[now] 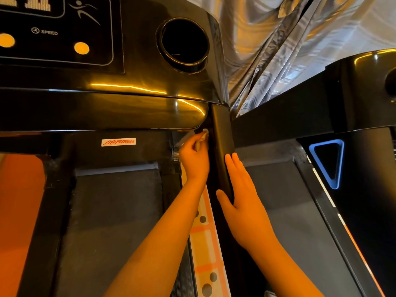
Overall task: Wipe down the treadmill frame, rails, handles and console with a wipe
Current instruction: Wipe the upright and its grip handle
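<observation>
The glossy black treadmill console (132, 91) fills the upper left, with a round cup holder (184, 42) and a speed panel (55, 33). A black upright post (221, 133) drops from the console's right corner. My left hand (194, 157) pinches a small pale wipe (204, 135) against the post's left side, just under the console. Along the post's right side, lower down, my right hand (240, 189) rests with straight fingers and the thumb on the post's front. The grey running belt (111, 221) lies below.
A second black treadmill (364, 99) stands at the right, with a blue triangular light (330, 163) and its own belt (285, 211). Silvery curtain fabric (289, 39) hangs behind. A checked floor strip (205, 249) runs between the two machines.
</observation>
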Tool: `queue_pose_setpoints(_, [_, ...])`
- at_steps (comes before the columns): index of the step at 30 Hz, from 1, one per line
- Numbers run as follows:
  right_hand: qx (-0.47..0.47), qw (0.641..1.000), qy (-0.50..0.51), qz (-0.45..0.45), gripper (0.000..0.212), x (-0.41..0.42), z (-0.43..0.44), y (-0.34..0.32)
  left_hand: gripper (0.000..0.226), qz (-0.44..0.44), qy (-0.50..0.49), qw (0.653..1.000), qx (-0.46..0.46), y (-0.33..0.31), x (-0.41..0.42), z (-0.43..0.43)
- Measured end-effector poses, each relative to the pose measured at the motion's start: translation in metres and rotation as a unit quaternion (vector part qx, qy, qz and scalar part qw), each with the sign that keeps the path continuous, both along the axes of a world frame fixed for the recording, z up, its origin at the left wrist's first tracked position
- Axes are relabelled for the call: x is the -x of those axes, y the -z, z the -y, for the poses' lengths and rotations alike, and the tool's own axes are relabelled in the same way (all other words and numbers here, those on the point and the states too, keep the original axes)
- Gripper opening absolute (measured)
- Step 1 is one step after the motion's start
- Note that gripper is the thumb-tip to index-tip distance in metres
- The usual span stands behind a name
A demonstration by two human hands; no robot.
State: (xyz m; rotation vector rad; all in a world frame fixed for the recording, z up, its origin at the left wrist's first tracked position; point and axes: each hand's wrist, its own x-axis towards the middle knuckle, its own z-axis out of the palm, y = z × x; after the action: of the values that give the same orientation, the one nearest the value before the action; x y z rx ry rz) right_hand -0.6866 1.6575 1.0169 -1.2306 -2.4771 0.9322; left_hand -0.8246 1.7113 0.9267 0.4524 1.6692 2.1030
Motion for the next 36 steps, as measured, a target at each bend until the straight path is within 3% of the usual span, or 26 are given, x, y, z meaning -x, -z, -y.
queue_pose_setpoints(6, [0.003,1.0,0.01,-0.007,0.073,0.0,0.0,0.0,0.018,-0.014,-0.032,0.999,-0.026,-0.009,0.0,-0.01])
queue_pose_setpoints(8, [0.014,1.0,0.012,-0.013,0.072,0.0,0.001,-0.002,0.011,0.005,-0.015,0.999,0.046,0.014,0.011,-0.019])
queue_pose_setpoints(11, [0.013,1.0,0.01,-0.017,0.073,0.0,0.001,-0.002,0.02,0.053,0.019,0.981,0.188,0.044,0.023,-0.028])
queue_pose_setpoints(14, [0.001,1.0,0.008,-0.015,0.075,-0.001,0.0,0.002,0.022,0.095,0.027,0.974,0.206,0.055,0.028,-0.029])
queue_pose_setpoints(20, [0.001,1.0,0.008,-0.02,0.075,-0.002,0.0,0.002,0.021,0.129,0.024,0.977,0.169,0.041,0.025,-0.023])
queue_pose_setpoints(26, [-0.006,1.0,0.005,-0.02,0.076,-0.001,0.001,0.003,0.012,0.11,0.022,0.994,0.013,-0.01,0.009,-0.009])
queue_pose_setpoints(30, [-0.011,1.0,0.004,-0.026,0.074,0.0,0.001,0.003,0.014,0.113,0.018,0.993,-0.039,-0.041,-0.002,0.001])
queue_pose_setpoints(36, [-0.001,0.999,0.009,-0.031,0.073,0.0,0.002,0.001,0.022,0.017,0.031,0.999,-0.036,-0.054,-0.01,0.026])
